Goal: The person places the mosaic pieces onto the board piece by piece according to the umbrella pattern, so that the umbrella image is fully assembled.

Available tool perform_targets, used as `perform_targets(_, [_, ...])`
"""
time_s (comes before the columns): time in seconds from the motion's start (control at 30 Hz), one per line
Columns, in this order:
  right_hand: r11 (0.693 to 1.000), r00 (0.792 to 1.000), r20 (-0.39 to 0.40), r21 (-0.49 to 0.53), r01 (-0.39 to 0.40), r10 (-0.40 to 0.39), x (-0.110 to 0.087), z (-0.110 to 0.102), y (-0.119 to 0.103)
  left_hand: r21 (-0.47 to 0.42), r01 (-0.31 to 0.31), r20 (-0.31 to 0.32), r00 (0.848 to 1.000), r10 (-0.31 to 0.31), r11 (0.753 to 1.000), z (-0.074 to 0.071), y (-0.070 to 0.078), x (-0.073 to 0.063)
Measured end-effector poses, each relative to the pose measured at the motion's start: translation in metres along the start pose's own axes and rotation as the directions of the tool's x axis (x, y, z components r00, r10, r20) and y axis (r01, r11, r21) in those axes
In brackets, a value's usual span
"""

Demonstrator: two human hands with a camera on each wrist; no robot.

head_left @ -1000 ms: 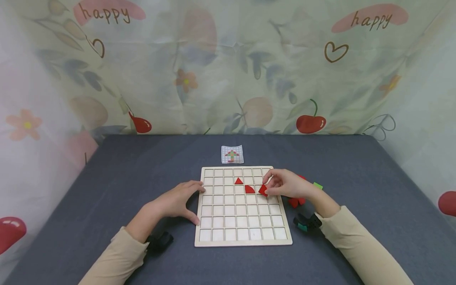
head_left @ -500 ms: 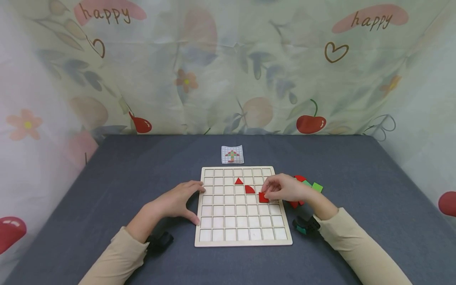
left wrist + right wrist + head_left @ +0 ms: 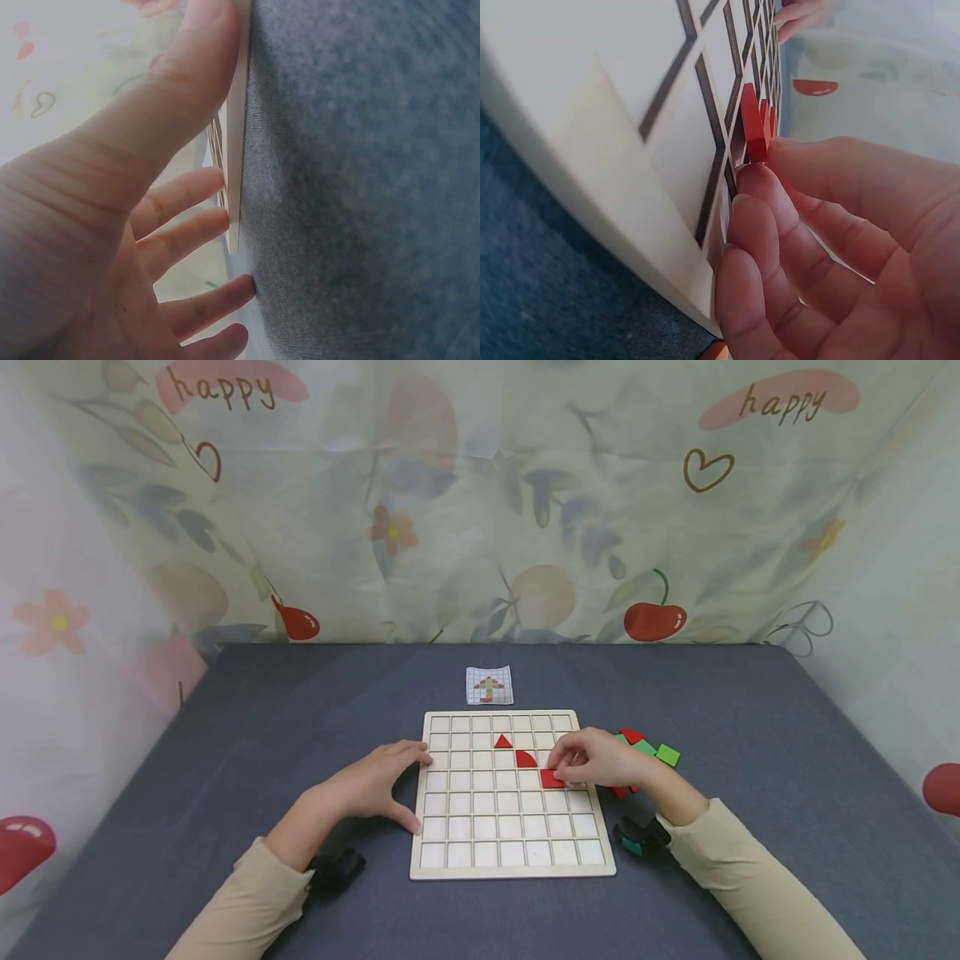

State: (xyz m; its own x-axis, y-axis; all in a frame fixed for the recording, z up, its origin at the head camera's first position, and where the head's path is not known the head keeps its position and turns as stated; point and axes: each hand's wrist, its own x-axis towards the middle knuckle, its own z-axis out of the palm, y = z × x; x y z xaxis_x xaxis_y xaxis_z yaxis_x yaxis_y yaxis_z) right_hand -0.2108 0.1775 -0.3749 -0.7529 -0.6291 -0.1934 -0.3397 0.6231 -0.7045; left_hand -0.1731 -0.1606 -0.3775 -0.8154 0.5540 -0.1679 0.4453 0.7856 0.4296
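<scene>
In the head view a pale wooden grid board lies on the table. My left hand spans its left side, thumb and fingertips at the rim. The left wrist view shows the fingers spread, the thumb along the board's edge. Over the right half of the grid, my right hand pinches a red square tile between thumb and fingertips. Seen from the right wrist, the tile sits slightly tilted, close over a cell. A red triangle and a red quarter-circle tile lie in cells farther up.
Behind the board lies a small card printed with a coloured grid pattern. Right of the board, partly hidden by my right hand, is a pile of red and green tiles, with a green tile at its edge. A patterned curtain hangs behind.
My right hand has come down and slightly toward me with the red square tile, which has turned from a slant to line up with the grid. The left hand stays put.
</scene>
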Motion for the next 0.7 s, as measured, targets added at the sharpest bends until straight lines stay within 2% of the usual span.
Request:
perform_targets(0.27, [1.0,1.0,-0.015,-0.01,0.001,-0.001,0.0,0.0,0.001,-0.004,0.008,0.003,1.0,-0.008,1.0,0.001,-0.001,0.0])
perform_targets(0.47, [0.999,0.996,-0.082,-0.048,0.018,-0.022,-0.007,-0.011,0.004,-0.015,0.013,0.003,1.0,-0.013,1.0,0.0,0.0,0.0])
perform_targets(0.7, [0.997,0.977,-0.2,-0.005,-0.077,0.075,-0.023,-0.037,0.017,-0.014,0.006,0.003,1.0,-0.006,1.0,0.0,0.0,-0.001])
